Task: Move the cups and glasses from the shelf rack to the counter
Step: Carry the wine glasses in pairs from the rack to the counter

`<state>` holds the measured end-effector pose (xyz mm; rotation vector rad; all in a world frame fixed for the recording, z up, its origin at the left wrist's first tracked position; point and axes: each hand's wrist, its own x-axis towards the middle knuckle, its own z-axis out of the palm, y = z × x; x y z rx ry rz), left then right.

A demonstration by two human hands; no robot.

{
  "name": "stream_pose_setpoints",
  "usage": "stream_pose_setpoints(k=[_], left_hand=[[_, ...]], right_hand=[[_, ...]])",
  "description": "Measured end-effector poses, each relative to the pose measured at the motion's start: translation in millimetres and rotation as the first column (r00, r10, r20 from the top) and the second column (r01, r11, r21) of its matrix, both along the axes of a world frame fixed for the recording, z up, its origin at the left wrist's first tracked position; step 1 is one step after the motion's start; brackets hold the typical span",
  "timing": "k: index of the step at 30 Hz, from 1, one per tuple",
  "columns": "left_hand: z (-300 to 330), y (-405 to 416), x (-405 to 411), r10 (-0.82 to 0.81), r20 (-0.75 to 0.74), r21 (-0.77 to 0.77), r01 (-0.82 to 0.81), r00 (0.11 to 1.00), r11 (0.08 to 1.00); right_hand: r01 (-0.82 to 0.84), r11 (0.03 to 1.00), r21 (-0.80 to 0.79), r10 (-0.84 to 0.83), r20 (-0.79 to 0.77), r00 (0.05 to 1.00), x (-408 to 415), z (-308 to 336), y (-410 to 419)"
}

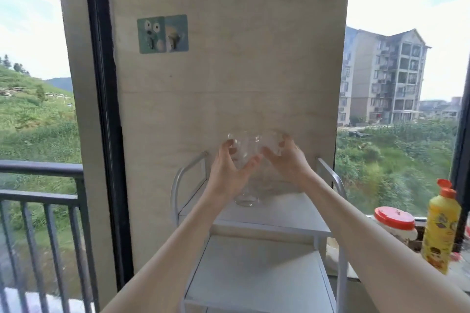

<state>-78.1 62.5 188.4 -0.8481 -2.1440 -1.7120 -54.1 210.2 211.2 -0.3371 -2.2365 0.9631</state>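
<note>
A white metal shelf rack (267, 223) stands against the wall pillar, seen from above. Over its top shelf my left hand (230, 173) grips a clear glass (241, 150), fingers wrapped around its side. My right hand (287, 160) holds a second clear glass (272, 142) right beside it, the two glasses nearly touching. Both glasses are lifted above the shelf. Another clear glass (246, 201) stands on the top shelf below my left hand, partly hidden by my wrist.
To the right, a window ledge holds a yellow bottle with an orange cap (441, 231) and a red-lidded jar (395, 223). A dark balcony railing (40, 185) runs on the left. The rack's lower shelf (254, 272) lies below.
</note>
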Motion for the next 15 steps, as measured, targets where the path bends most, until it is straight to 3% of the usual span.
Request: stream_pose_setpoints(k=[8, 15], left_hand=[[-4.3, 4.7, -12.8, 0.000, 0.023, 0.105, -0.003, 1.000, 0.994], [8.2, -15.2, 3.9, -0.033, 0.001, 0.176, 0.033, 0.999, 0.984]], right_hand=[[-0.103, 0.976, -0.191, 0.095, -0.051, 0.994, -18.2, -2.2, -6.3], [-0.081, 0.988, -0.135, 0.058, -0.162, 0.985, 7.8, 2.8, -13.4]])
